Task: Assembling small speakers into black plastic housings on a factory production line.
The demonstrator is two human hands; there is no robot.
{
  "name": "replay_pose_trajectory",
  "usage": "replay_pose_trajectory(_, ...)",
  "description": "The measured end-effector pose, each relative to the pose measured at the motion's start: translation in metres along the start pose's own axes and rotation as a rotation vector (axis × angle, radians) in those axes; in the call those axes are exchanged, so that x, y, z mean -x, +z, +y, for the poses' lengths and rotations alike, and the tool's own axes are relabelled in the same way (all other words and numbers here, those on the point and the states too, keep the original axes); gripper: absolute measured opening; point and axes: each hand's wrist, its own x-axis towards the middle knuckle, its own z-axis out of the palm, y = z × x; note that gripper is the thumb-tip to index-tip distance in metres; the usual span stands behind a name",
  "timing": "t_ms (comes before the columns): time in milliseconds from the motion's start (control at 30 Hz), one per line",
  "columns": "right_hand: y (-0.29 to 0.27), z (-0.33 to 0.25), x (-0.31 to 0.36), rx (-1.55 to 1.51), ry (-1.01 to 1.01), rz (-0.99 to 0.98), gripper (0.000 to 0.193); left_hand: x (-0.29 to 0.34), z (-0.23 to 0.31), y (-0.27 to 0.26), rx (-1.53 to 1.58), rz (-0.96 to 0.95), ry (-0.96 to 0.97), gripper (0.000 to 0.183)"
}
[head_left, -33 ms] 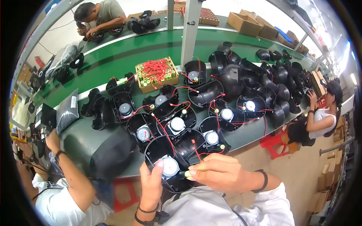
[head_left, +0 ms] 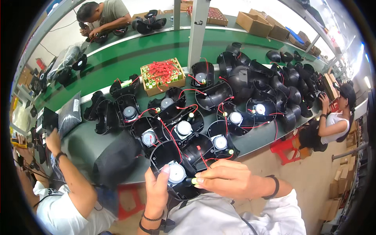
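Observation:
At the near edge of the bench my left hand (head_left: 156,184) grips a black plastic housing (head_left: 155,157), its thumb on the rim of the round silver speaker (head_left: 176,173) mounted inside. My right hand (head_left: 229,179) is closed in a pinch on a small green battery cell (head_left: 195,181), held over the housing just right of the speaker. A red wire lead (head_left: 202,157) rises from beside those fingers and ends in a small red plug. The fingertips hide part of the cell. Several similar housings with speakers, one speaker (head_left: 183,129) among them, lie just beyond my hands.
A cardboard box (head_left: 166,92) of green cells with red leads stands behind the housings. Black shells (head_left: 243,82) pile up at the right. A metal post (head_left: 197,43) rises before the green conveyor (head_left: 117,64). Co-workers sit left, right and across; a co-worker's hand (head_left: 53,141) is at the left.
My hands keep almost the same place and grip. The red lead's plug has shifted slightly. At the left, the co-worker's hand and forearm have moved a little.

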Motion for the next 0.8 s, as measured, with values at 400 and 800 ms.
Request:
replay_pose_trajectory(400,-0.010,0.003,0.001,-0.067,-0.070,-0.181,0.027,-0.003,0.013,0.002,-0.095,-0.121,-0.136,0.035)
replay_pose_trajectory(800,-0.004,-0.015,0.009,0.027,-0.145,-0.087,0.019,0.007,0.030,0.013,-0.023,-0.185,-0.202,0.037)
